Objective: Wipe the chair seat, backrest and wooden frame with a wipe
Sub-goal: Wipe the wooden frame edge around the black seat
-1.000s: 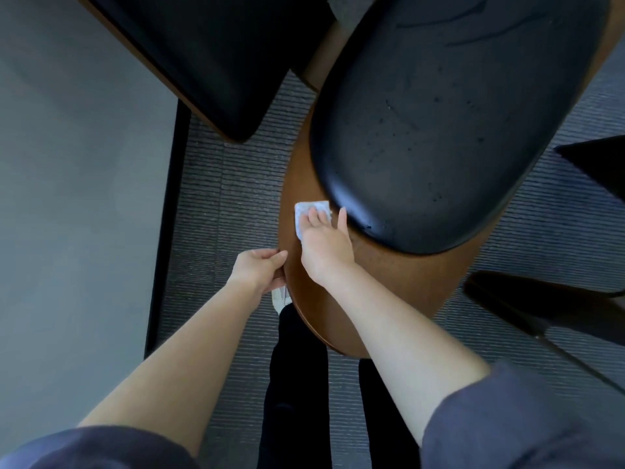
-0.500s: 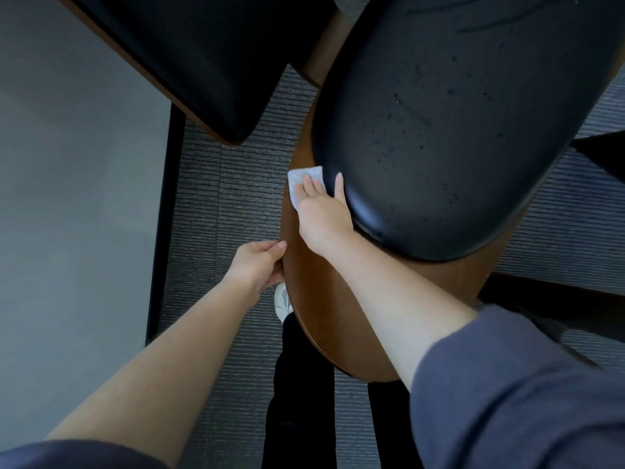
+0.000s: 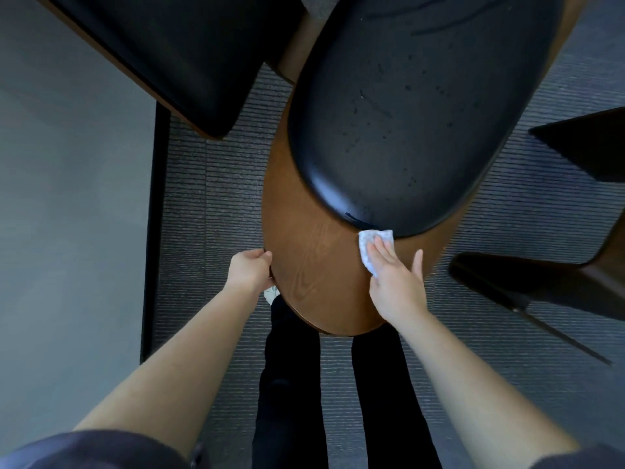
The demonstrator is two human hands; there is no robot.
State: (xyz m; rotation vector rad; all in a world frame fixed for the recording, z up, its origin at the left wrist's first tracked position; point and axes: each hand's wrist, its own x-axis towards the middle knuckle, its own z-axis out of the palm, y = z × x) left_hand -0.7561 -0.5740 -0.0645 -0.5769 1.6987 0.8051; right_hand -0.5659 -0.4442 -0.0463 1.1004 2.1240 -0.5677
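A chair's brown wooden frame (image 3: 314, 265) curves toward me, with a black padded cushion (image 3: 416, 106) set on it. A second black cushion (image 3: 162, 52) sits at the upper left. My right hand (image 3: 397, 282) lies flat with straight fingers on a small white wipe (image 3: 368, 243), pressing it onto the wood just below the cushion's near edge. My left hand (image 3: 248, 270) grips the left rim of the wooden frame, fingers curled over the edge.
Grey ribbed carpet (image 3: 209, 204) covers the floor. A grey wall with a black baseboard (image 3: 154, 231) runs along the left. Dark chair legs (image 3: 548, 286) stand at the right. My legs in black trousers (image 3: 291, 384) are below the frame.
My right hand has slid the wipe from the left side of the frame, beside the cushion, down and right to the near edge. My left hand still holds the rim.
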